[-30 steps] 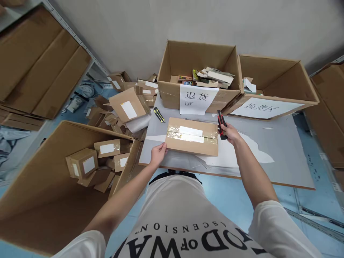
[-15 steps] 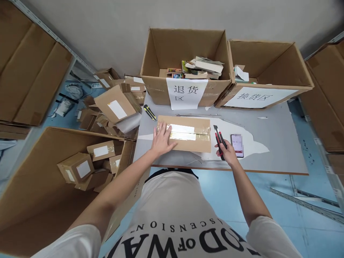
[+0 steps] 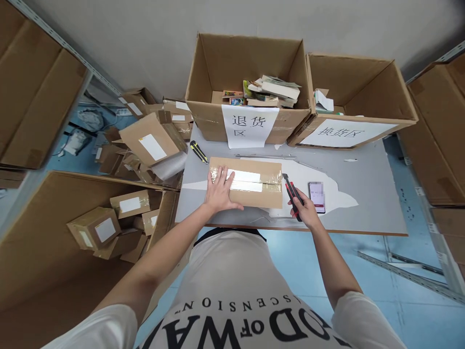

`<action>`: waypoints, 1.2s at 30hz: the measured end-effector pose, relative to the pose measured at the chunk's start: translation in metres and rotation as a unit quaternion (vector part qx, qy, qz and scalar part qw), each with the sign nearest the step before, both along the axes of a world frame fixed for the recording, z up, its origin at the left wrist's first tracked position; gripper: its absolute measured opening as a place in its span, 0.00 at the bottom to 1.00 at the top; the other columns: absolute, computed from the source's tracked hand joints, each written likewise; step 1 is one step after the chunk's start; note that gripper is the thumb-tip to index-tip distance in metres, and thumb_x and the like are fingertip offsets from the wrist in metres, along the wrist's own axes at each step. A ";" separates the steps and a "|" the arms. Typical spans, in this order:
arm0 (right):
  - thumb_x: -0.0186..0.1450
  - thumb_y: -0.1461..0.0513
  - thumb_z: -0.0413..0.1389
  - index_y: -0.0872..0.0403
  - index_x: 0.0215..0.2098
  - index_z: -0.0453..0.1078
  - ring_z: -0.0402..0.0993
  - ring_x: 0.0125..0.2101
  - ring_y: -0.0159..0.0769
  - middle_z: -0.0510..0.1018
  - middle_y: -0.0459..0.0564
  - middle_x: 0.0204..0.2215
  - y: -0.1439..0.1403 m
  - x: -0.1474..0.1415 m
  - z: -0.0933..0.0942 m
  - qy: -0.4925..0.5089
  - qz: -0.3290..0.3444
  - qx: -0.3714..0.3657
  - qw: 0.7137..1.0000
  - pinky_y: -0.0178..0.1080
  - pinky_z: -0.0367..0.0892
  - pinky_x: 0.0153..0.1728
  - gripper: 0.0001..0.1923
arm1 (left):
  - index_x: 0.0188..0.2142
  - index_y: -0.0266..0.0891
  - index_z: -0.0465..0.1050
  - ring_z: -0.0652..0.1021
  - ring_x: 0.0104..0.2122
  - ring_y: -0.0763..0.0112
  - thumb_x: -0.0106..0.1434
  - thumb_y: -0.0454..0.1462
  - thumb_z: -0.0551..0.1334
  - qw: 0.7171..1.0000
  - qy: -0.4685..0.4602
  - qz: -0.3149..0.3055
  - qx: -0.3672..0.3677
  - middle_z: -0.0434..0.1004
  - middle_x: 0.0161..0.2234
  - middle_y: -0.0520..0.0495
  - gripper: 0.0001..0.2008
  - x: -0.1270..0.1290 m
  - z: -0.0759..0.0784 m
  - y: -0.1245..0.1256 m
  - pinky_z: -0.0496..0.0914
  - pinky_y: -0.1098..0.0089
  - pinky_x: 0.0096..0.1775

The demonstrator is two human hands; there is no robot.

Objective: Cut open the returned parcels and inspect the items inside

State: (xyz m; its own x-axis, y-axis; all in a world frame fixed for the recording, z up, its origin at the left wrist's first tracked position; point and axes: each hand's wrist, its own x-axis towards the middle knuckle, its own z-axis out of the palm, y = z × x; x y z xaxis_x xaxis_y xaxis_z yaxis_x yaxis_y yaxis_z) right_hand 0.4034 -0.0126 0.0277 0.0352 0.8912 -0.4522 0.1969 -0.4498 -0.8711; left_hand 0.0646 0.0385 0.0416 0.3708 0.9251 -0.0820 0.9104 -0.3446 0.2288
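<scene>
A taped cardboard box [image 3: 254,194] with white labels lies flat on the grey table [image 3: 378,203]. My left hand [image 3: 220,193] rests on its left end with fingers spread. In my right hand [image 3: 305,208] is a red and black utility knife [image 3: 293,194], held just off the box's right end with its blade tip close to the taped edge. Beyond the box's upper left corner lies a yellow and black utility knife [image 3: 199,151]. A phone [image 3: 317,196] with a lit screen lies right of my right hand.
Two open cartons stand along the back: one with books [image 3: 279,88] and a paper sign [image 3: 250,126], the other with a sign [image 3: 348,133]. At the left is a large carton [image 3: 39,232] holding small boxes [image 3: 130,203]. More boxes [image 3: 154,140] are piled behind it.
My right hand has brought the red and black knife left, closer to the box's right end. My left hand stays on the box. The whole view has shifted slightly left.
</scene>
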 end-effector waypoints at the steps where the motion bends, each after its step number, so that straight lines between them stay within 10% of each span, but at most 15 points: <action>1: 0.59 0.43 0.54 0.50 0.65 0.53 0.70 0.17 0.29 0.74 0.46 0.30 0.000 0.000 0.001 0.001 0.002 -0.002 1.000 0.34 0.67 0.16 0.41 | 0.66 0.33 0.46 0.41 0.66 0.38 0.39 0.66 0.63 1.000 -0.001 -0.004 -0.002 0.37 0.68 0.31 0.63 0.000 0.001 0.000 0.31 0.42 0.60; 25: 0.64 0.54 0.51 0.48 0.62 0.60 0.65 0.13 0.27 0.76 0.45 0.23 0.003 -0.016 0.044 -0.287 0.056 0.020 0.956 0.33 0.67 0.17 0.28 | 0.66 0.34 0.49 0.41 0.65 0.37 0.40 0.64 0.64 1.000 -0.021 -0.004 -0.022 0.41 0.67 0.31 0.61 0.001 0.005 0.001 0.30 0.40 0.59; 36: 0.61 0.57 0.55 0.47 0.60 0.63 0.65 0.11 0.27 0.72 0.41 0.19 0.010 0.019 0.052 -0.221 0.138 -0.015 0.965 0.31 0.64 0.14 0.29 | 0.67 0.33 0.45 0.40 0.66 0.40 0.44 0.62 0.62 0.999 -0.011 0.023 -0.046 0.41 0.67 0.32 0.59 0.003 0.002 -0.001 0.30 0.41 0.60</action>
